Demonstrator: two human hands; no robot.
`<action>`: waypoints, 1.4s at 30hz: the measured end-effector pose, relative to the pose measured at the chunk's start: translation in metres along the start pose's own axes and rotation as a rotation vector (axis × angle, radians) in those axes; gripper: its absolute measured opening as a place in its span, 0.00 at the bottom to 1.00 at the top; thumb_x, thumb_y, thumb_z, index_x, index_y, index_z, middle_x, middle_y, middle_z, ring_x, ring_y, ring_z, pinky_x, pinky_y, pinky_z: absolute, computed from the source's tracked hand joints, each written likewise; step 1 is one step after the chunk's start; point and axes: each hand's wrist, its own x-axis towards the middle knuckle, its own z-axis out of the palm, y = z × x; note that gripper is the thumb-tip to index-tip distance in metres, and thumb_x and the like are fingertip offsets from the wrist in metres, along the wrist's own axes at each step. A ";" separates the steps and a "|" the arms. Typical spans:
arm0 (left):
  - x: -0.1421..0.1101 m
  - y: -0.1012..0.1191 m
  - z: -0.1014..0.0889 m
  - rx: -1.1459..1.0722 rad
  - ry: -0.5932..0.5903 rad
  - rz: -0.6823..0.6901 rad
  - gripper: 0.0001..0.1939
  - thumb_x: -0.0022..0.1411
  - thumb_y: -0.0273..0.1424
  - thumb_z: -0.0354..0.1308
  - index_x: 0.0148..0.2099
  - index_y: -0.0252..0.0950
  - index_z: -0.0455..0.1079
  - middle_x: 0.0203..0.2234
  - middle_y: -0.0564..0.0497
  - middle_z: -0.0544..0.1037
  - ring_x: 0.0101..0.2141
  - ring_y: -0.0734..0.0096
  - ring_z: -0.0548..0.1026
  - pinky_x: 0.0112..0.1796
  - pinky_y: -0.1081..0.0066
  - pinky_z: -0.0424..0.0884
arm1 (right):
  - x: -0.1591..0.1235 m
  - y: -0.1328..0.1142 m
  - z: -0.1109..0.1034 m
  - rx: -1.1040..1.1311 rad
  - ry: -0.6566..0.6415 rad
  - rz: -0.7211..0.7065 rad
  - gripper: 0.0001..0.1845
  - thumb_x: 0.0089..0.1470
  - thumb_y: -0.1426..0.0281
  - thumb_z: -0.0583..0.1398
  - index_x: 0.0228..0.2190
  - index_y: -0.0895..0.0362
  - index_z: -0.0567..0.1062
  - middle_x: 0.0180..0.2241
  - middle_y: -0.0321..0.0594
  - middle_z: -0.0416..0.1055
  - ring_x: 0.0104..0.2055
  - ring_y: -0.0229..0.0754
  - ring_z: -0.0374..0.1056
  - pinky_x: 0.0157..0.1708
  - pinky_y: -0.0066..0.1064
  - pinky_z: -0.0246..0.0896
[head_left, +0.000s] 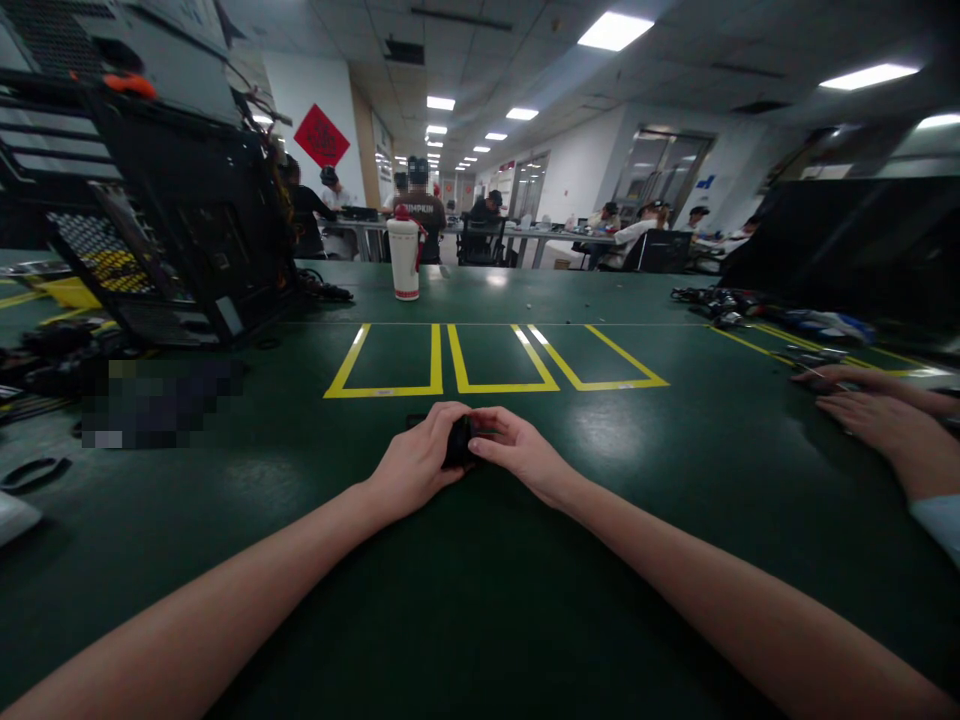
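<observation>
A small black box-like object (457, 443) is between my hands, low over the green table (615, 560); its exact kind is too dark to make out. My left hand (420, 455) wraps round its left side, fingers over the top and thumb beneath. From the right, my right hand (525, 455) closes thumb and fingertips on its right edge. My fingers hide much of the object. Just beyond my hands, yellow tape (510, 388) marks three frames on the tabletop.
An opened black computer case (172, 220) stands at the left, with cables (326, 287) beside it. A white tumbler (406, 258) stands farther back. At the right edge, another person's hands (877, 415) work near metal parts and a dark panel (847, 240).
</observation>
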 end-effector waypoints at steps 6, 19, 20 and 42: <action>-0.001 0.000 -0.002 0.006 -0.008 0.009 0.31 0.49 0.27 0.56 0.52 0.43 0.44 0.47 0.49 0.59 0.42 0.63 0.67 0.37 0.62 0.68 | -0.001 0.000 -0.001 0.050 -0.083 -0.018 0.20 0.37 0.76 0.63 0.34 0.54 0.63 0.40 0.35 0.63 0.45 0.39 0.62 0.47 0.38 0.57; 0.000 0.001 -0.002 0.014 -0.015 -0.009 0.30 0.49 0.29 0.56 0.52 0.43 0.44 0.47 0.50 0.59 0.42 0.64 0.67 0.36 0.63 0.69 | 0.000 -0.002 -0.001 -0.045 -0.032 0.035 0.18 0.42 0.72 0.61 0.38 0.55 0.64 0.39 0.38 0.64 0.44 0.40 0.62 0.46 0.39 0.57; 0.000 0.001 -0.002 0.016 -0.014 -0.009 0.30 0.49 0.29 0.56 0.52 0.42 0.44 0.47 0.50 0.59 0.42 0.63 0.67 0.37 0.62 0.69 | 0.000 -0.001 -0.002 -0.034 -0.045 0.030 0.18 0.41 0.72 0.61 0.37 0.55 0.64 0.39 0.38 0.64 0.45 0.40 0.62 0.47 0.39 0.56; 0.000 0.000 -0.001 0.006 -0.007 -0.001 0.30 0.49 0.29 0.55 0.52 0.42 0.44 0.47 0.50 0.59 0.42 0.62 0.67 0.36 0.62 0.69 | 0.000 -0.002 -0.002 -0.011 -0.055 0.032 0.16 0.42 0.72 0.61 0.36 0.56 0.65 0.39 0.38 0.65 0.43 0.39 0.63 0.46 0.39 0.57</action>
